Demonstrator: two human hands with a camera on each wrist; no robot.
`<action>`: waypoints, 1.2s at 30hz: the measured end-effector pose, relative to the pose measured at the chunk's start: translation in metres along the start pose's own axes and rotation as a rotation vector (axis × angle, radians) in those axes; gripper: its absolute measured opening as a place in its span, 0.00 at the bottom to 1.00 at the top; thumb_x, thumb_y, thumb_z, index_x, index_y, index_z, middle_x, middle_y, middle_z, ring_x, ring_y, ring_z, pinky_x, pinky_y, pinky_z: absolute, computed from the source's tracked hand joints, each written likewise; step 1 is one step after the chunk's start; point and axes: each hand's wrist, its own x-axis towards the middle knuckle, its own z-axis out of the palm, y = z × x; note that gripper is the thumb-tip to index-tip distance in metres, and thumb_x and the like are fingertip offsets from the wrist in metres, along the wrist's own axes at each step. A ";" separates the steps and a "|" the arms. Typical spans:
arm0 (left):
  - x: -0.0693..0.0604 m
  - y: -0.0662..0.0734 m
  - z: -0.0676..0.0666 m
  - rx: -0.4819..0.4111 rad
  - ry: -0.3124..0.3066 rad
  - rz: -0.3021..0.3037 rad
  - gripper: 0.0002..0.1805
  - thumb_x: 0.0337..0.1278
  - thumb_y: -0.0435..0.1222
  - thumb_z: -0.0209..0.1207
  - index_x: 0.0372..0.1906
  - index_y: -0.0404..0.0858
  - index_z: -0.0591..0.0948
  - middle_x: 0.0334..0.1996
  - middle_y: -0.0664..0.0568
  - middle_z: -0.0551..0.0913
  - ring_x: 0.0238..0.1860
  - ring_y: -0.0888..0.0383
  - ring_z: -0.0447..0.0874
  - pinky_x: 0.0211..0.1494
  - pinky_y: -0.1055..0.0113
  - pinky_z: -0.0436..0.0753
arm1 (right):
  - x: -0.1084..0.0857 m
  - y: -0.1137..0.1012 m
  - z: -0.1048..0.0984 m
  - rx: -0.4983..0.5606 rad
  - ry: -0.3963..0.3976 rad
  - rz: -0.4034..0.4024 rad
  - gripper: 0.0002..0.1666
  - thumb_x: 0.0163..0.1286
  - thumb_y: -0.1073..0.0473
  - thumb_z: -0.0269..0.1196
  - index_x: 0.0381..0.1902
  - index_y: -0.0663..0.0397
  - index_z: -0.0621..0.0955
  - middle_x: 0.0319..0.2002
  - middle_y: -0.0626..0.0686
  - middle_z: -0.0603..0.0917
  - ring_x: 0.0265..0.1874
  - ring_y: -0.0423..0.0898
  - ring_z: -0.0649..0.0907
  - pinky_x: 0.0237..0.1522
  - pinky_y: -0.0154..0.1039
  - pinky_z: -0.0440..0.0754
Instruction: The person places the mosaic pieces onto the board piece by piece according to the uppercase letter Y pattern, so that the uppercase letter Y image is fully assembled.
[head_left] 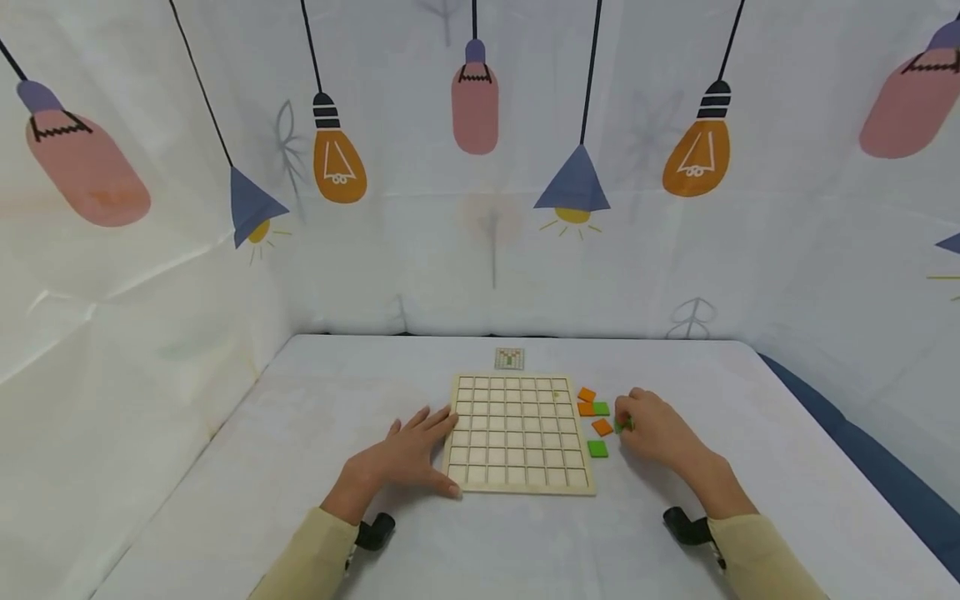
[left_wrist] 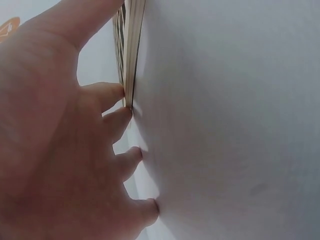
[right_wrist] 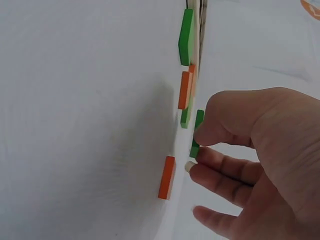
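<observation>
A pale wooden grid board (head_left: 522, 490) lies flat on the table. My left hand (head_left: 405, 454) rests at its left side with fingers spread; the fingertips and thumb touch the edge, as the left wrist view shows with the board's side (left_wrist: 131, 55). Right of the board, my right hand (head_left: 658, 429) pinches a green square tile (right_wrist: 198, 131) between thumb and index finger, held just above the table. Beside that hand lie loose orange tiles (head_left: 602, 427) and green tiles (head_left: 597, 449). Another orange tile (right_wrist: 167, 178) shows below the hand in the right wrist view.
A small card with a coloured grid pattern (head_left: 510, 359) lies behind the board's far edge. The white table (head_left: 337, 367) meets a hanging sheet printed with lamps (head_left: 420, 250) at the back and left. Dark blue fabric (head_left: 862, 450) shows past the table's right edge.
</observation>
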 end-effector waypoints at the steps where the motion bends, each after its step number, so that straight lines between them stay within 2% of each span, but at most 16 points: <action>1: 0.000 0.000 0.000 0.003 0.002 0.001 0.65 0.37 0.65 0.72 0.80 0.46 0.54 0.81 0.53 0.50 0.81 0.41 0.41 0.73 0.28 0.45 | 0.000 -0.001 -0.001 -0.004 0.017 -0.011 0.09 0.54 0.70 0.64 0.28 0.50 0.79 0.30 0.49 0.76 0.30 0.45 0.72 0.35 0.41 0.73; 14: -0.001 0.005 0.000 0.012 -0.007 0.008 0.64 0.38 0.65 0.72 0.80 0.45 0.54 0.81 0.50 0.50 0.81 0.41 0.41 0.73 0.27 0.45 | -0.003 -0.017 0.002 0.036 0.056 -0.076 0.11 0.52 0.71 0.63 0.25 0.48 0.76 0.29 0.48 0.74 0.30 0.44 0.70 0.34 0.38 0.69; 21: -0.001 0.006 -0.001 0.019 -0.012 -0.002 0.64 0.39 0.65 0.72 0.80 0.45 0.54 0.81 0.51 0.50 0.81 0.41 0.41 0.74 0.28 0.44 | 0.000 -0.030 -0.002 0.059 0.080 -0.096 0.10 0.56 0.67 0.67 0.26 0.48 0.77 0.31 0.46 0.75 0.33 0.43 0.71 0.36 0.39 0.72; 27: -0.001 0.005 -0.001 0.015 -0.017 -0.015 0.64 0.39 0.64 0.72 0.80 0.45 0.54 0.81 0.50 0.49 0.81 0.41 0.40 0.74 0.28 0.43 | 0.003 -0.039 -0.002 0.075 0.070 -0.106 0.09 0.56 0.67 0.67 0.28 0.48 0.78 0.32 0.46 0.76 0.34 0.43 0.72 0.37 0.39 0.72; 36: -0.001 0.002 0.001 0.010 -0.012 -0.013 0.64 0.39 0.64 0.72 0.80 0.45 0.54 0.81 0.51 0.49 0.81 0.41 0.40 0.74 0.28 0.44 | 0.005 -0.060 0.002 0.086 0.095 -0.224 0.12 0.53 0.71 0.64 0.28 0.48 0.77 0.32 0.45 0.75 0.34 0.42 0.71 0.35 0.36 0.72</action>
